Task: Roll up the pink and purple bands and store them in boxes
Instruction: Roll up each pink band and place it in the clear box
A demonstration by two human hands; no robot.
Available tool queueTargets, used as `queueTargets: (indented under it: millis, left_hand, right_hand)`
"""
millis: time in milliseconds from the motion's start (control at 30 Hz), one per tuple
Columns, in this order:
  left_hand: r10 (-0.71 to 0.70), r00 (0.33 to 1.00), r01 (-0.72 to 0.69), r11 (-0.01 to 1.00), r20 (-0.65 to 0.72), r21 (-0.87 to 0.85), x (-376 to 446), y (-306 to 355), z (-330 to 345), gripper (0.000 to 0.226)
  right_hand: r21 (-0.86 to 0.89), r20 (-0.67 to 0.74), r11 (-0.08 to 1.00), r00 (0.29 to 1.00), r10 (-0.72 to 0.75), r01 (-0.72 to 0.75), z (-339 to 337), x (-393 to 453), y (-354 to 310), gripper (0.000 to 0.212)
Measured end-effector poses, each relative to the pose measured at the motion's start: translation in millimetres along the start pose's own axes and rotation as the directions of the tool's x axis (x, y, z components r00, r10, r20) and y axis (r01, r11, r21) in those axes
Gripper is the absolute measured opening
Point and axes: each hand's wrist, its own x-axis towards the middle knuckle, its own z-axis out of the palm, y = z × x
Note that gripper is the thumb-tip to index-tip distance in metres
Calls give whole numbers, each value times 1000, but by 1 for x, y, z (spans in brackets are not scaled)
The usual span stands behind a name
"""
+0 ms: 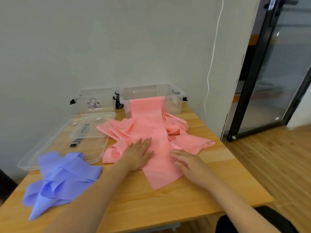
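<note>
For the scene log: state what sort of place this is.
Probably a plain office or workroom, not a home kitchen or shop: a wooden table against a bare pale wall, a black-framed glass door, wood-look flooring, and clear plastic storage boxes.

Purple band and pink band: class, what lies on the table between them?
Head view: the near corner of a clear lid, then bare table, between purple band and pink band.

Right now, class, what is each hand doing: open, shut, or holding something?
Left hand: open, fingers flat, pressing the long pink stretchy band.
Right hand: open, resting on the same band.
</note>
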Motion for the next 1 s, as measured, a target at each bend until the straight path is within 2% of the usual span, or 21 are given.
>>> queueTargets:
  millis: [167,267,333,433,567,633,733,800,833,900,1000]
  left_hand:
    - [67,998,-68,996,13,60,15,-16,6,95]
    - [110,994,-110,991,-3,70,24,-24,7,99]
    - [127,992,-126,990,-8,66,30,-28,8,98]
    - [126,991,-124,991,-51,51,38,-32,5,95]
    - [188,962,-156,974,-200,163,25,-15,-1,87]
    - [258,952,-237,961,-166,140,0,8,3,81]
    - [284,953,-277,958,-111,71,-47,36,19,79]
    - [255,957,-249,967,-136,58,-71,43,25,82]
    - [251,957,-239,966,-147,96,-81,45,25,83]
    - [267,945,-230,954,-192,193,-98,47,26,81]
    - [245,949,-234,969,-197,80,-116,49,33,74]
  right_hand:
    - [22,104,1000,995,1,-3,3,54,15,38]
    - [-129,310,991,951,15,26,12,79,37,41]
    - [-243,375,967,927,17,81,21,87,51,43]
    - [-353,339,931,940,38,90,25,98,64,46]
    - [-384,352,921,932,88,58,23,111,70,47]
    - [-352,322,935,943,81,40,20,107,67,49]
    - [-176,73,983,997,-33,46,15,79,47,48]
    - [-63,-31,993,994,-101,99,14,45,29,45]
    - [-39,-18,992,993,-119,118,13,28,19,44]
    - [-18,104,991,986,-128,130,13,-2,3,50]
    - [-122,290,986,954,-73,112,10,-19,-7,68]
